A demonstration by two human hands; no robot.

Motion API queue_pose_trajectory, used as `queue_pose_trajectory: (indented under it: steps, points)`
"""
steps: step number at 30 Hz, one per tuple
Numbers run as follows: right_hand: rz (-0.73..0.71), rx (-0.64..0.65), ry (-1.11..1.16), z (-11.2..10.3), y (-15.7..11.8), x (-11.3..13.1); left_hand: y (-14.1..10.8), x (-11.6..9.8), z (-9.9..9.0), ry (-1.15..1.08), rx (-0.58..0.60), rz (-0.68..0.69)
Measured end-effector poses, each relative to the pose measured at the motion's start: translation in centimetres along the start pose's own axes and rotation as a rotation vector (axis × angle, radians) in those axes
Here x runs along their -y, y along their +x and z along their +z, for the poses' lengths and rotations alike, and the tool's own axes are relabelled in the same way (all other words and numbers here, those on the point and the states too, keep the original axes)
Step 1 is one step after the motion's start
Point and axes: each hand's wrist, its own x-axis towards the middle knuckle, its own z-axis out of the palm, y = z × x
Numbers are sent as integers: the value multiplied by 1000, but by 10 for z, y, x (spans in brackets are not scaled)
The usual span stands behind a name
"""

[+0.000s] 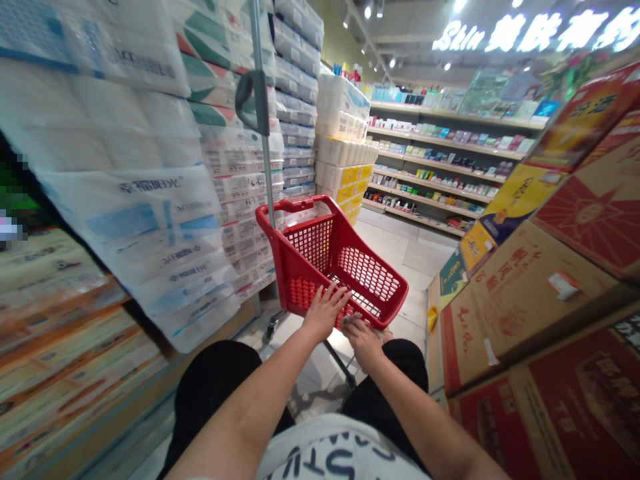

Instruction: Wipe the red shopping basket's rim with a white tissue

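A red plastic shopping cart [400,300] with a perforated basket stands in front of my knees, on a wheeled metal frame. My left hand [325,312] lies against the near side of the basket, its fingers stretched out and apart. Beside it, my right hand [363,339] is at the basket's lower near edge with its fingers curled. Something small and greyish shows at those fingertips, too unclear to name. A metal pole [257,40] with a grey loop handle [263,100] rises at the cart's left end.
Tall stacks of wrapped paper packs [170,200] line the left side. Cardboard cartons [520,293] are piled close on the right. Shelves of small boxed goods [425,150] stand at the back, beyond a strip of pale tiled floor [417,253].
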Motion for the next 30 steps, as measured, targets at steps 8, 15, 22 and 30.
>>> queue_pose_trajectory:
  steps: [8, 15, 22, 30]
  points:
    - [39, -57, -36, 21, -1, -1, -1, 2, 5, 51, -21, 10]
    - [19, -38, -32, 28, -1, -5, -1, 0, 4, 38, -8, 6]
    - [31, 2, -10, 27, -4, 0, -1, 0, 4, 57, -6, 1]
    - [43, 6, 25, 22, 7, 7, -1, -2, 1, 48, 5, 2]
